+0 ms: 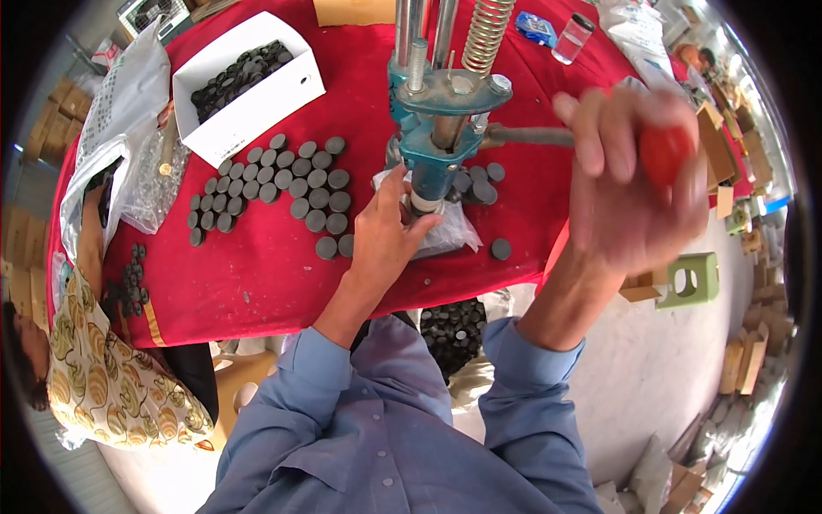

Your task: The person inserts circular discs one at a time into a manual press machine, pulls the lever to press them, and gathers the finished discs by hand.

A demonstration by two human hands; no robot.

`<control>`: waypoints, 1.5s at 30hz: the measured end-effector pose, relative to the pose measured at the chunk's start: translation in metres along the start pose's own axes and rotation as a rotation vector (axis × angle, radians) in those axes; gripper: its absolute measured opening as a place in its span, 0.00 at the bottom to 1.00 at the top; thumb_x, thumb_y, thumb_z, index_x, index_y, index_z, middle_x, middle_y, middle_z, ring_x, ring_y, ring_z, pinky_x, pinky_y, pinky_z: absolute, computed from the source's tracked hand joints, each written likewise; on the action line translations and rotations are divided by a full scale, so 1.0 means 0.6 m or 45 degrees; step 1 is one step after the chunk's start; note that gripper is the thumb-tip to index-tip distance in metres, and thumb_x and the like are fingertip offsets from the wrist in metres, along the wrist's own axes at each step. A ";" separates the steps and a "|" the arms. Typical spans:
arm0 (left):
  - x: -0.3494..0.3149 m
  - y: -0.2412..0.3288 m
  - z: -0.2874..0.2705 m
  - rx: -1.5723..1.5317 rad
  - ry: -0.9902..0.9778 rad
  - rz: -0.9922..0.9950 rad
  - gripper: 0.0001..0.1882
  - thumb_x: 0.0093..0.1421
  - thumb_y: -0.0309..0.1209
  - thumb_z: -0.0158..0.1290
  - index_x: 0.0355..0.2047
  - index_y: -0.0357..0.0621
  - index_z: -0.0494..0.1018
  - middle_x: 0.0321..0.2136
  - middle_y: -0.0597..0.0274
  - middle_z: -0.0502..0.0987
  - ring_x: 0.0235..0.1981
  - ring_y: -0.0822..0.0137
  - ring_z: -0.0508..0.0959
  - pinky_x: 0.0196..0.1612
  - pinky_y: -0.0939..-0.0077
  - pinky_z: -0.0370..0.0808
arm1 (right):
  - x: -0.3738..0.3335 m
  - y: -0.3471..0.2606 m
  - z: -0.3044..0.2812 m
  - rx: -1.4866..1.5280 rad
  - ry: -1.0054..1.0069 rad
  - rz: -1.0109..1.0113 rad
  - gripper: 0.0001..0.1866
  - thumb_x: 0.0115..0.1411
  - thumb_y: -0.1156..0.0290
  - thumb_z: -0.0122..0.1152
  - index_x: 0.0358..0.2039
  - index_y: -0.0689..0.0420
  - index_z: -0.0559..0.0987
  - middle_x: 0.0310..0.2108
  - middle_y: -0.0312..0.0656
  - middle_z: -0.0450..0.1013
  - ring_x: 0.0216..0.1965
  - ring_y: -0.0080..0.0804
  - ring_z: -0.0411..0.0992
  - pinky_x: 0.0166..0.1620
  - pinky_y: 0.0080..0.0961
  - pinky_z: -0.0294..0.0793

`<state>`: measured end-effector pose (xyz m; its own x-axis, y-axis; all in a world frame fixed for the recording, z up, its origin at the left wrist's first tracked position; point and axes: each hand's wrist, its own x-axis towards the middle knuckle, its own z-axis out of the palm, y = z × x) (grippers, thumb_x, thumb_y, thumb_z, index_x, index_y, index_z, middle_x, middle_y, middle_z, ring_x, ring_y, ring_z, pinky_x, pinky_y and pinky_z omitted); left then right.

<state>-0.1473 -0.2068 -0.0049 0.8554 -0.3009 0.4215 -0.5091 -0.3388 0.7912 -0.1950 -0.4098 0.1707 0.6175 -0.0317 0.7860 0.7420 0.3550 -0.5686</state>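
Note:
A teal hand press (pixel 441 163) with a coil spring stands on the red-covered table. My left hand (pixel 383 230) is at its foot, thumb and forefinger curved round the spot under the ram; whatever they hold there is hidden. The press's lever (pixel 535 135) sticks out to the right. At its end, my right hand (pixel 629 184), blurred, has its fingers curled about the red knob (pixel 668 156). Clear plastic film (pixel 454 233) lies under the press. Left of it, several round black caps (pixel 317 178) lie in loose rows, and more black caps (pixel 481 184) are just right of it.
A white box (pixel 248 116) of small black pieces sits at the far left. Beside it are plastic bags (pixel 111 128). A jar (pixel 574 38) stands at the back right. Below the table edge is a sack of black caps (pixel 454 334). At left sits another person (pixel 120 368); a green stool (pixel 692 281) is at right.

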 end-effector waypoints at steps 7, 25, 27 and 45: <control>-0.031 -0.023 -0.061 0.211 0.075 0.137 0.28 0.50 0.31 0.72 0.50 0.39 0.75 0.42 0.54 0.79 0.31 0.60 0.79 0.31 0.68 0.79 | -0.178 0.012 0.024 -0.282 0.185 -0.194 0.18 0.63 0.46 0.60 0.43 0.45 0.77 0.27 0.32 0.67 0.37 0.35 0.67 0.70 0.56 0.55; -0.063 -0.019 -0.087 0.224 0.063 0.150 0.24 0.49 0.27 0.70 0.48 0.43 0.78 0.38 0.57 0.82 0.30 0.58 0.78 0.34 0.63 0.78 | 0.029 -0.005 0.006 -0.148 0.114 0.043 0.22 0.67 0.53 0.54 0.47 0.61 0.75 0.24 0.37 0.65 0.27 0.31 0.63 0.43 0.40 0.67; -0.038 -0.002 -0.070 0.182 0.081 0.085 0.27 0.48 0.28 0.72 0.49 0.43 0.76 0.37 0.57 0.83 0.28 0.59 0.79 0.32 0.64 0.78 | 0.057 0.005 -0.010 -0.099 0.024 0.077 0.24 0.69 0.53 0.49 0.49 0.62 0.76 0.25 0.36 0.63 0.29 0.32 0.63 0.47 0.41 0.68; -0.069 -0.042 -0.129 0.480 0.240 0.220 0.17 0.53 0.26 0.69 0.43 0.42 0.79 0.42 0.54 0.78 0.43 0.50 0.77 0.44 0.59 0.76 | -0.193 0.016 0.025 -0.246 0.144 -0.199 0.17 0.61 0.47 0.63 0.40 0.45 0.76 0.27 0.33 0.66 0.36 0.36 0.67 0.69 0.55 0.56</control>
<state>-0.1626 -0.1172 -0.0078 0.7396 -0.2257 0.6341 -0.6151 -0.6092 0.5005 -0.2631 -0.3884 0.0779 0.5089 -0.1797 0.8419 0.8599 0.1527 -0.4871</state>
